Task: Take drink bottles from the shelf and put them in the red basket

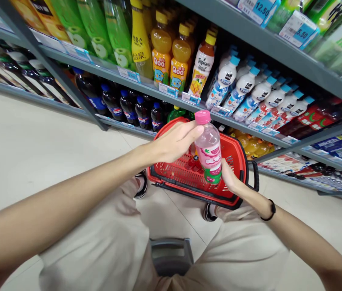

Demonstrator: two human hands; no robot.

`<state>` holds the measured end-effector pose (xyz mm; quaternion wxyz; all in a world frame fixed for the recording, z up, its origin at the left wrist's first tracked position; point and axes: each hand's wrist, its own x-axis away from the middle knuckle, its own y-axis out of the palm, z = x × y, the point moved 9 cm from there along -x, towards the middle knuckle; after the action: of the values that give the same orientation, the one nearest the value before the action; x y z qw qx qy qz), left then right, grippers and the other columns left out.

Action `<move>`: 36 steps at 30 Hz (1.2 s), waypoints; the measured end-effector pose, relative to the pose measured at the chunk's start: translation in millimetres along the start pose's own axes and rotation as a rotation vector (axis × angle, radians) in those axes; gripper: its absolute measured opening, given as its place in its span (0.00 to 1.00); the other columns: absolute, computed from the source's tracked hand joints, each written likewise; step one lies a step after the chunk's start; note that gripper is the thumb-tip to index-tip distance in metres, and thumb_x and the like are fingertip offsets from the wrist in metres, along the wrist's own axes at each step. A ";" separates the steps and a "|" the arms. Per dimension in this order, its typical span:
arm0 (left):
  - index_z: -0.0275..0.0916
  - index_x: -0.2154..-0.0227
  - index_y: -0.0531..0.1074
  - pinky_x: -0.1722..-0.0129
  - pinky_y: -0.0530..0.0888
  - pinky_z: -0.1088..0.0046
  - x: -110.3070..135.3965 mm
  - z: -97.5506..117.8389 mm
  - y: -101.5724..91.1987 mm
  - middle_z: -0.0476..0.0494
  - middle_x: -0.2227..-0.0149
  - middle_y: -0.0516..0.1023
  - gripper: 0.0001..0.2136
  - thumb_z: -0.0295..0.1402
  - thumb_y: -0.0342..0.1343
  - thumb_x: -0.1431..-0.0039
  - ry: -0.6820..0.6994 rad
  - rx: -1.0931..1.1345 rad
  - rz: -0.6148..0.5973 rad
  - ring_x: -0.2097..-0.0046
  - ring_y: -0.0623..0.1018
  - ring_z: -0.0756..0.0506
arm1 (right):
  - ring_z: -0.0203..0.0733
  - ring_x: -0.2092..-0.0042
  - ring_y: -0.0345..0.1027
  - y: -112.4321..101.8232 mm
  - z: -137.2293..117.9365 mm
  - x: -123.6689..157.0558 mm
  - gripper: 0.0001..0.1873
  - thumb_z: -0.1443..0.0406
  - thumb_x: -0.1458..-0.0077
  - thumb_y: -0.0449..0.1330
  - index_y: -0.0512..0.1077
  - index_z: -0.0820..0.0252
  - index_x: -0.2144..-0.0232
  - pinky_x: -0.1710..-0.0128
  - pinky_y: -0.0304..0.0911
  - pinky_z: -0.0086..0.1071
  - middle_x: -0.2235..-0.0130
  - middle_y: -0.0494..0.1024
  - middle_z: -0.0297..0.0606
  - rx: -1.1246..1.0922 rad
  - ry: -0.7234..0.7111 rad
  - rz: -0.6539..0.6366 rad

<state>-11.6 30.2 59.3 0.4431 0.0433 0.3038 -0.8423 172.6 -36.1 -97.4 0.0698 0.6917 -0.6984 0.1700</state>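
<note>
A pink-capped drink bottle (pixel 210 151) with a pink and green fruit label is held, slightly tilted, over the red shopping basket (pixel 177 173). My left hand (pixel 178 141) is at the bottle's neck, its thumb against the front just under the cap and its other fingers partly hidden behind. Lower down, my right hand (pixel 229 178) grips the bottle's right side near the base, with most of its fingers out of sight behind it. The basket stands on the floor between my feet, and part of its inside is covered by my hands and the bottle.
A shelf (pixel 165 95) of drinks crosses the view beyond the basket, with orange Qoo bottles (pixel 159 52), a Tropicana bottle (pixel 203 64) and several blue-capped white bottles (pixel 224 79). Pepsi bottles (pixel 128 107) stand on the lower shelf. A grey stool (pixel 171 258) is between my legs.
</note>
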 end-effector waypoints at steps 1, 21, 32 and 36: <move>0.35 0.60 0.74 0.62 0.74 0.70 0.3 0.8 -0.2 0.40 0.64 0.81 0.29 0.55 0.37 0.27 0.017 -0.012 0.010 0.63 0.81 0.45 | 0.44 0.63 0.72 -1.9 2.1 1.1 0.26 0.44 0.38 0.48 0.71 0.57 0.71 0.57 0.69 0.36 0.70 0.79 0.35 0.026 -0.010 0.025; 0.41 0.51 0.74 0.52 0.76 0.68 5.3 19.9 13.7 0.41 0.52 0.82 0.23 0.50 0.63 0.43 0.147 -0.186 -0.120 0.53 0.82 0.40 | 0.51 0.44 0.71 29.0 8.2 -0.9 0.28 0.44 0.36 0.50 0.79 0.58 0.64 0.38 0.64 0.45 0.59 0.83 0.41 0.104 -0.134 -0.148; 0.41 0.52 0.76 0.57 0.75 0.70 7.2 24.9 15.6 0.41 0.57 0.83 0.22 0.48 0.64 0.45 0.212 -0.253 -0.122 0.56 0.83 0.41 | 0.52 0.48 0.74 17.6 17.2 -10.2 0.20 0.51 0.36 0.52 0.77 0.55 0.68 0.40 0.67 0.47 0.64 0.83 0.38 0.172 -0.149 -0.132; 0.42 0.54 0.77 0.58 0.74 0.69 7.8 27.4 17.0 0.42 0.59 0.83 0.20 0.48 0.64 0.45 0.226 -0.262 -0.134 0.57 0.82 0.41 | 0.52 0.48 0.74 15.0 14.9 -14.1 0.17 0.53 0.38 0.54 0.77 0.55 0.67 0.42 0.68 0.46 0.63 0.83 0.37 0.168 -0.142 -0.107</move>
<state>2.1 2.3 70.9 0.3510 0.0595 0.4611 -0.8128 160.2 -28.0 -118.1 -0.0289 0.7418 -0.6469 0.1745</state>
